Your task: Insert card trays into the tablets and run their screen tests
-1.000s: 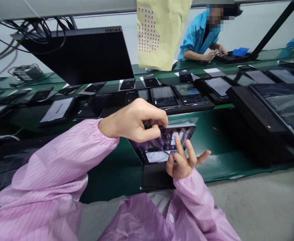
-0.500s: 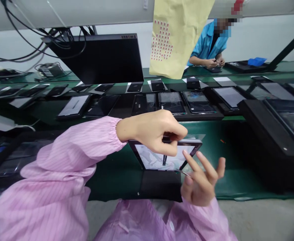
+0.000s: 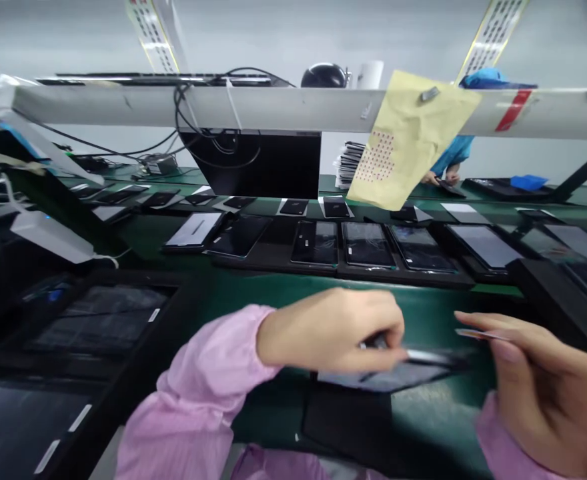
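Note:
My left hand [image 3: 336,330], in a pink sleeve, is closed on the upper edge of a tablet [image 3: 393,380]. The tablet is tilted and blurred by motion, its pale screen partly showing under my fingers. Below it, a flat black piece [image 3: 346,423] lies on the green mat. To the right and apart from the tablet, my right hand [image 3: 548,387] pinches a thin, flat, pale piece [image 3: 481,335] between thumb and fingers. The exact kind of that piece cannot be made out.
A row of tablets and screen panels [image 3: 368,245] lies across the bench. Black trays with panels [image 3: 98,320] stand at left, a black box [image 3: 558,300] at right. Overhead run a white beam [image 3: 283,107] and a yellow paper [image 3: 408,140]. A co-worker's hands [image 3: 443,177] are across the bench.
The view has tilted up and turned left. The tablet, held in my left hand, has tipped and swung. My right hand has drawn away from the screen to the right with the thin piece.

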`<action>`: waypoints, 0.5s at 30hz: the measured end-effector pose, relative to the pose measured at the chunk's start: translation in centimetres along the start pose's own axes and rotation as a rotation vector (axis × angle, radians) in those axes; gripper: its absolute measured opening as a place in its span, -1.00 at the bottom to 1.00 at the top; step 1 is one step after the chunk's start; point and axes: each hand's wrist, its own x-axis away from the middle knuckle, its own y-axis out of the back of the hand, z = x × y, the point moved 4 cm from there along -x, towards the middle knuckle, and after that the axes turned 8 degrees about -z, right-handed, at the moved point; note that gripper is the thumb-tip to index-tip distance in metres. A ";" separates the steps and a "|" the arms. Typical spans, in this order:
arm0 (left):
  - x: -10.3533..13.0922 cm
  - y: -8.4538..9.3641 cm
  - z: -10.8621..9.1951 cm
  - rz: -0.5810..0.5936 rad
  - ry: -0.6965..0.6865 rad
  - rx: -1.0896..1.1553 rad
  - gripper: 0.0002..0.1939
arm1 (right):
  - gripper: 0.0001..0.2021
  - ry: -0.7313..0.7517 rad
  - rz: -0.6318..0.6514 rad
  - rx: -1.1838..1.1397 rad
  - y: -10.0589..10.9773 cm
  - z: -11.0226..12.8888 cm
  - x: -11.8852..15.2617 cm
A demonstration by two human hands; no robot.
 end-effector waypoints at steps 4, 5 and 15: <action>3.1 -0.8 -3.8 -0.104 -0.163 -0.204 -0.83 | -0.83 -0.213 -0.285 0.054 0.4 -3.5 -0.8; 3.6 -1.2 -4.5 -0.120 -0.194 -0.243 -0.79 | -0.82 -0.231 -0.338 0.063 0.0 -4.7 -0.9; 4.3 -1.8 -4.5 -0.287 -0.249 -0.375 -0.80 | -0.61 -0.174 0.148 0.101 -14.8 -18.7 4.7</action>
